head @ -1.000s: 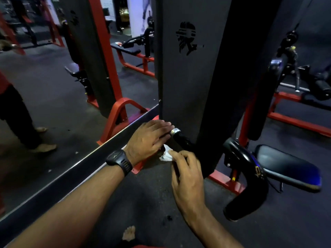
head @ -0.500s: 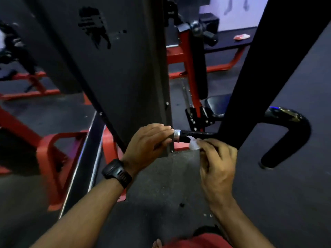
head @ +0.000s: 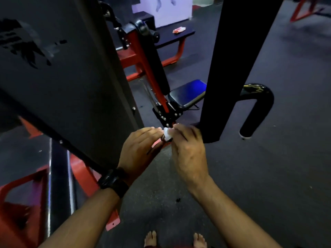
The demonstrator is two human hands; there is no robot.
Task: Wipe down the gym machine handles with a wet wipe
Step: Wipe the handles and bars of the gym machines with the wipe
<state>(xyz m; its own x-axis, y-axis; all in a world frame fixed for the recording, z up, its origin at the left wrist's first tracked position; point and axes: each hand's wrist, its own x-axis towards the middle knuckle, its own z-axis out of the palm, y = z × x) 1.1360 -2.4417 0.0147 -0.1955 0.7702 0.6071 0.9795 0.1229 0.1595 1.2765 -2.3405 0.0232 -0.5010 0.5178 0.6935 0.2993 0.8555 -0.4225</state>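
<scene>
Two hands meet low in front of a gym machine's dark panel. The right hand curls its fingers over a white wet wipe, pinching it at the fingertips just beside the foot of a black upright post. The left hand, its wrist bearing a black watch, reaches in with fingers nearly straight, tips touching the wet wipe's left edge; whether it grips anything cannot be told. What the wet wipe covers is hidden by the fingers. A padded seat lies beyond the hands, and a curved black bar stands to the right of the post.
</scene>
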